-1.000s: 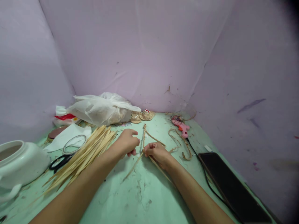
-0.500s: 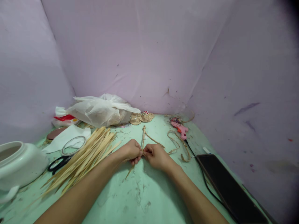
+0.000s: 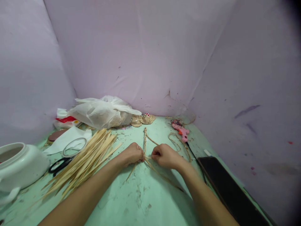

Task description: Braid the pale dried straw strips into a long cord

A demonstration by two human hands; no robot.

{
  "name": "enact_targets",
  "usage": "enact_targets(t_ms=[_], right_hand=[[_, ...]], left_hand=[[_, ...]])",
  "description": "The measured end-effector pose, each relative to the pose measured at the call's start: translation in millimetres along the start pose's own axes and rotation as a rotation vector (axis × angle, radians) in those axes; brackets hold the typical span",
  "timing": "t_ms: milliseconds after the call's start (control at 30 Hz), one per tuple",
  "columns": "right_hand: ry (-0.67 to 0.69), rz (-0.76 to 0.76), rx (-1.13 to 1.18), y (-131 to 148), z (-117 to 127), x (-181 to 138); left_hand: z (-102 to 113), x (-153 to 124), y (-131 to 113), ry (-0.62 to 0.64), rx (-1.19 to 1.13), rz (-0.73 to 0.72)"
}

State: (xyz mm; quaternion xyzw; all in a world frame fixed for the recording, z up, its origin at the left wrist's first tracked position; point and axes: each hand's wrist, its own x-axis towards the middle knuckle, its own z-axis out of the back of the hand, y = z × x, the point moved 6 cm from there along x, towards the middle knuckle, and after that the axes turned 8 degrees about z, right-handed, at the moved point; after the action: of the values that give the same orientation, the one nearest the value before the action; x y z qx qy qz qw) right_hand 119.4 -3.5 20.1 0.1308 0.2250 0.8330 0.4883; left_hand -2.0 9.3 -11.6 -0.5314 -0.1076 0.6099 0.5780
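Note:
My left hand point(image 3: 135, 153) is closed around the lower end of a braided straw cord point(image 3: 145, 141), just above the table. The cord runs up from it to a bend at the far end, then slants back to the right behind my right hand. My right hand point(image 3: 166, 156) is pinched shut a short way to the right, with a thin straw strand stretched between the two hands. A longer loose strand point(image 3: 164, 177) trails toward the lower right. More of the cord point(image 3: 175, 136) lies in curves beyond my right hand.
Left: a bundle of straw strips point(image 3: 87, 160), black-handled scissors point(image 3: 60, 164), a tape roll point(image 3: 74, 147) and a white pot point(image 3: 23, 168). Behind: a plastic bag point(image 3: 105, 113) and woven straw pieces point(image 3: 147, 119). Right: a pink glue gun point(image 3: 182, 131) and a dark flat device point(image 3: 228, 188).
My right hand has moved right, away from my left hand, drawing a strand out between them. A loose strand now shows trailing to the lower right. My left hand stays nearly in place.

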Motion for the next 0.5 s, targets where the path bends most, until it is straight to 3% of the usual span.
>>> enact_targets(t_ms=[167, 333, 433, 500], right_hand=[[0.010, -0.105, -0.040, -21, 25, -11], [-0.210, -0.231, -0.119, -26, 64, -26], [-0.348, -0.256, -0.142, -13, 78, -29], [-0.396, -0.255, -0.041, 1, 77, -22]], left_hand=[[-1, -1, 1, 0.010, 0.018, 0.039], [1, -3, 1, -0.004, 0.028, 0.076], [0, -5, 2, -0.033, 0.049, 0.081], [0, -4, 3, -0.061, 0.053, 0.057]])
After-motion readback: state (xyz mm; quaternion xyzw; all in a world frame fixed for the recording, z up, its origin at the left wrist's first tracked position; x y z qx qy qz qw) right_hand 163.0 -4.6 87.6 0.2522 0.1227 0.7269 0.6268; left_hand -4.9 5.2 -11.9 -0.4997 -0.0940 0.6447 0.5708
